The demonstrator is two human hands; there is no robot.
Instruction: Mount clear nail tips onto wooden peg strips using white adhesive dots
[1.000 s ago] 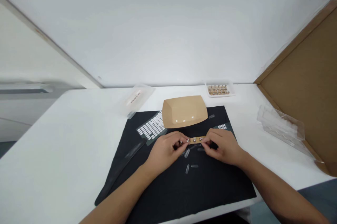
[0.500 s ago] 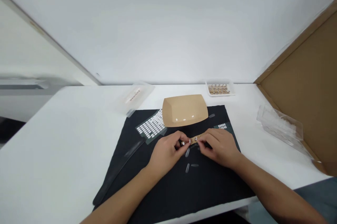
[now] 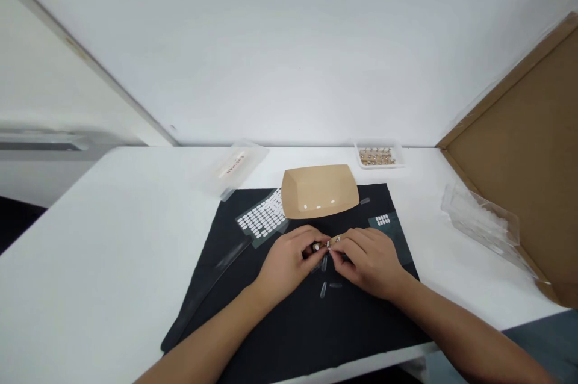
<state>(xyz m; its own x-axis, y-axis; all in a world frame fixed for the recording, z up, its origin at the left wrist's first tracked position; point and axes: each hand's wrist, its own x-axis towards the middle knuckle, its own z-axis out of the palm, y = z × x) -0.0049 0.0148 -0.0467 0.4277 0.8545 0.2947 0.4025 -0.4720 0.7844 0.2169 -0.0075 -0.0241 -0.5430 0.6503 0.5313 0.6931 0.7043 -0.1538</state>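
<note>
Over the middle of the black cloth [image 3: 280, 336], my left hand [image 3: 289, 260] pinches the left end of a narrow wooden strip [image 3: 335, 240] with small metal studs. White spots show on the strip by its fingertips. From the right, my right hand [image 3: 368, 260] brings its closed thumb and forefinger to the strip, almost touching the left fingertips. Whatever lies in that pinch is too small and too covered to make out. Just below the hands, a clear nail tip [image 3: 323, 289] and another nail tip [image 3: 335, 284] rest on the cloth.
Behind the hands stands a brown paper tray [image 3: 320, 185] with several white ovals inside. Sheets of white oval stickers [image 3: 259, 221] lie left, with a smaller sheet [image 3: 383, 219] right. Farther back are a plastic box of studded strips [image 3: 377, 156] and, rightward, a clear case [image 3: 483, 215].
My right hand's fingertips have moved left along the strip, towards my left fingertips. My left hand keeps its hold on the strip. The view has shifted slightly.
</note>
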